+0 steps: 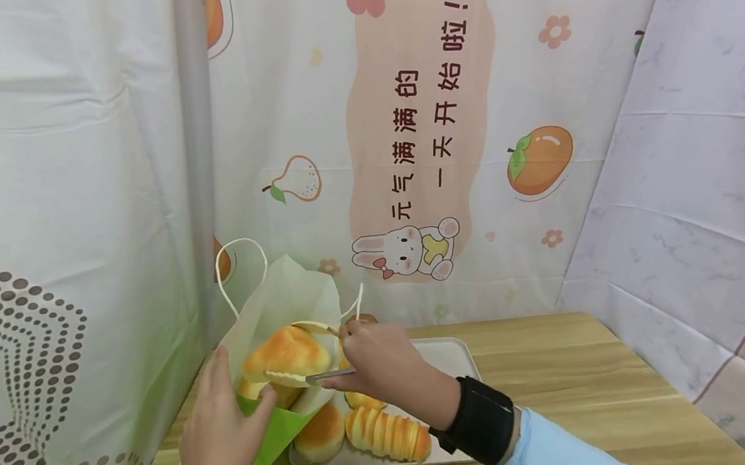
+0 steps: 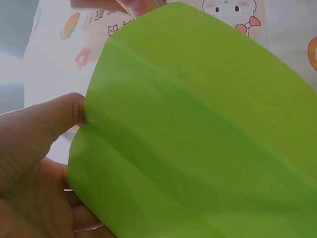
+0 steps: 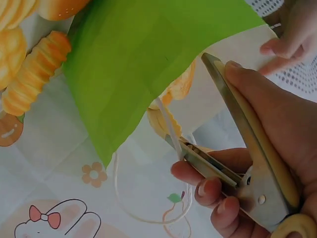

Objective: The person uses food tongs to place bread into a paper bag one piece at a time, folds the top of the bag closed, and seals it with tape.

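My left hand [image 1: 223, 409] holds the rim of a green paper bag [image 1: 277, 441] with a white inside. The left wrist view shows the thumb [image 2: 64, 111] at the bag's edge and other fingers partly behind the paper. With my right hand [image 1: 388, 365] I grip a pair of tongs [image 3: 260, 163] with metal arms and cream-coloured tips. Those tips lie on either side of a golden-brown bun [image 1: 286, 350] in the bag's mouth. Another bread piece [image 1: 280, 394] shows below it. The bag hides how deep both sit.
A pale tray [image 1: 461, 349] on the wooden table [image 1: 538, 379] carries several breads, among them a round bun [image 1: 322, 434] and a ridged roll [image 1: 386, 433]. White cord handles [image 1: 222, 272] rise from the bag. Printed curtains [image 1: 271, 88] hang behind and at both sides.
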`<act>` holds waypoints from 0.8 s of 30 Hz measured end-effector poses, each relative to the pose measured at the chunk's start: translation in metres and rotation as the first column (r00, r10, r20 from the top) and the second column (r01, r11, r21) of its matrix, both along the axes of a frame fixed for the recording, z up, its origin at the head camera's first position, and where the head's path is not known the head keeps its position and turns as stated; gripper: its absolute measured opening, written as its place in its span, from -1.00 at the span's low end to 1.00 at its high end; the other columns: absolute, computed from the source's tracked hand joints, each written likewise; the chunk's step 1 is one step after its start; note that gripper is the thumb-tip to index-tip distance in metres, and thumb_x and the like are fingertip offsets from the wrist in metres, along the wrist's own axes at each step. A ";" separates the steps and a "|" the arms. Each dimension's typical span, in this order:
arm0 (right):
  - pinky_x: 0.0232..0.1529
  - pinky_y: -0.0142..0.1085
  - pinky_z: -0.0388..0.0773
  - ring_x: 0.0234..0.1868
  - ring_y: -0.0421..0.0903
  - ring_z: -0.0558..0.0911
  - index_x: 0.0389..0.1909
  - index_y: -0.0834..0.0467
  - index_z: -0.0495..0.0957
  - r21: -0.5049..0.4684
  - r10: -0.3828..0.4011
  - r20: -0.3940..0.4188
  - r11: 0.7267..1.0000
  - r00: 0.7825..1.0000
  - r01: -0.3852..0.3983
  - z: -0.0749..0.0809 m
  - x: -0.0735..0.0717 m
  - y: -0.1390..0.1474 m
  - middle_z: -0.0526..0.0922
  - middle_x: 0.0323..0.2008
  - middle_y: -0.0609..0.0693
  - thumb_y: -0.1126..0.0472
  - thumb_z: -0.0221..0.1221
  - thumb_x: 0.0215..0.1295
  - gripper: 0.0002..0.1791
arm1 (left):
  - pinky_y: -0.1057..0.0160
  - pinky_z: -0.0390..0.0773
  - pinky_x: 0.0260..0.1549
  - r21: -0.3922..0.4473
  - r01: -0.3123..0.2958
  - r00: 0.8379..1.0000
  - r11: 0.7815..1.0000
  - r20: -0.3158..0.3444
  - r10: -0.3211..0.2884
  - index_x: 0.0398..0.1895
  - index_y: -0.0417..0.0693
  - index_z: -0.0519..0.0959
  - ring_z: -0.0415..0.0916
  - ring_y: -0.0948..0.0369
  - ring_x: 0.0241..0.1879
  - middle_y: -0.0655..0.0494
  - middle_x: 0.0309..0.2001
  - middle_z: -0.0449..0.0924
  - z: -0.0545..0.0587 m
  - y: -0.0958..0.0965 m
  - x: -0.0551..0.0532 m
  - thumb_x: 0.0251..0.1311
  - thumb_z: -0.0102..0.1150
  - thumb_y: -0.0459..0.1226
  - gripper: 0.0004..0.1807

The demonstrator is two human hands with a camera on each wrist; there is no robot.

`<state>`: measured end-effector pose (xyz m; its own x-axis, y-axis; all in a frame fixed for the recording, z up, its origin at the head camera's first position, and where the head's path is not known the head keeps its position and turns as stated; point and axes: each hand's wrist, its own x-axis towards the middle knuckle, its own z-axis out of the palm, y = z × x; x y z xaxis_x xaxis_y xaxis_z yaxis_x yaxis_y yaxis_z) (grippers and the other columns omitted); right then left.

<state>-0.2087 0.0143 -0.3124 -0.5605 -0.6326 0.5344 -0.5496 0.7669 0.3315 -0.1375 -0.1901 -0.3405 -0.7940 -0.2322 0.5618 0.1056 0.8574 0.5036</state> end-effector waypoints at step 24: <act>-0.76 -0.39 0.41 -0.70 -0.21 0.39 -0.82 -0.10 0.43 0.320 -0.076 -0.196 0.938 0.978 0.137 0.033 0.002 -0.059 0.37 -0.74 -0.14 -0.47 0.07 -0.06 -0.45 | -0.21 0.50 -0.64 -0.001 -0.002 1.000 1.000 0.019 0.002 0.45 0.03 0.04 0.56 -0.25 -0.37 -0.25 0.33 0.28 0.000 0.002 -0.001 -0.02 0.22 -0.07 -0.08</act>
